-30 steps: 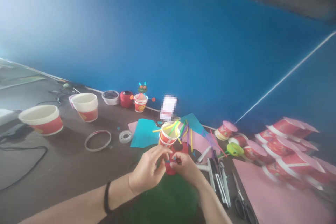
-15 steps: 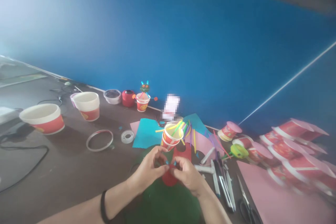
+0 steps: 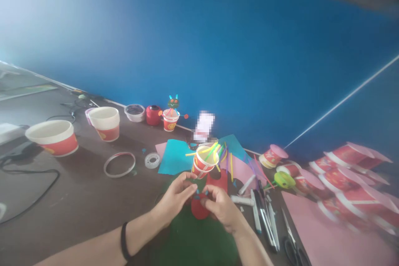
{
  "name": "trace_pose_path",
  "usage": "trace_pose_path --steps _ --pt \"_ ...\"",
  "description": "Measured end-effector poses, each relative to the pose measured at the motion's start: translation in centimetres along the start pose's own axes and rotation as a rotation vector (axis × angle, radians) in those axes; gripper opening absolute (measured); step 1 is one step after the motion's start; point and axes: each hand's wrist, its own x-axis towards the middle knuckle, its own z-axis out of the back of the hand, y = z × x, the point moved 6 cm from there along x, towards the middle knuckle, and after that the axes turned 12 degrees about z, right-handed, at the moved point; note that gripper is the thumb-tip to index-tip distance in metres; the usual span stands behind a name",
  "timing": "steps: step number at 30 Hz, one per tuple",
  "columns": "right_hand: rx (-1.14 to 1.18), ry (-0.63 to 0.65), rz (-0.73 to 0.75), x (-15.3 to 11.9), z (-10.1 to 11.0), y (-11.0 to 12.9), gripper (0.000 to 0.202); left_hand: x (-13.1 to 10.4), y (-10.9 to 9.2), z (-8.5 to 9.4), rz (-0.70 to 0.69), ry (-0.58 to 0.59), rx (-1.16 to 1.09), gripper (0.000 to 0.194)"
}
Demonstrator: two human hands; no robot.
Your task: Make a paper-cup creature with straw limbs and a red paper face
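Note:
A red paper disc with small blue pieces at its upper edge is in front of me, over a dark green sheet. My right hand pinches the disc's right side between thumb and fingers. On the left, my left hand has its fingers curled, thumb and forefinger close together beside a blue piece; what they grip is hidden. Just beyond my hands stands a red and white paper cup holding yellow and coloured pipe cleaners. Red cut paper lies behind my right hand.
Paper cups, a tape roll and a ring are to the left. A cup figure stands at the back. Pens, scissors, pink paper and pink-topped cups lie right.
My left thumb has shifted up off the disc's upper edge, uncovering more of the disc and a blue piece. My right hand keeps its pinch. The view has shifted slightly.

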Motion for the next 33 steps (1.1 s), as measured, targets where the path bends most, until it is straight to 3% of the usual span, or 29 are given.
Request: trace_pose_path --steps 6,14,33 --pt "0.071 -0.042 0.001 0.1 0.4 -0.6 0.022 0.1 0.6 -0.7 0.045 0.082 0.059 0.029" --pt "0.054 0.004 0.011 0.1 0.3 -0.6 0.027 -0.1 -0.6 -0.1 -0.005 0.011 0.034 0.027" --pt "-0.020 -0.048 0.093 0.3 -0.1 -0.1 0.023 0.2 0.0 -0.2 0.048 0.035 0.126 0.031"
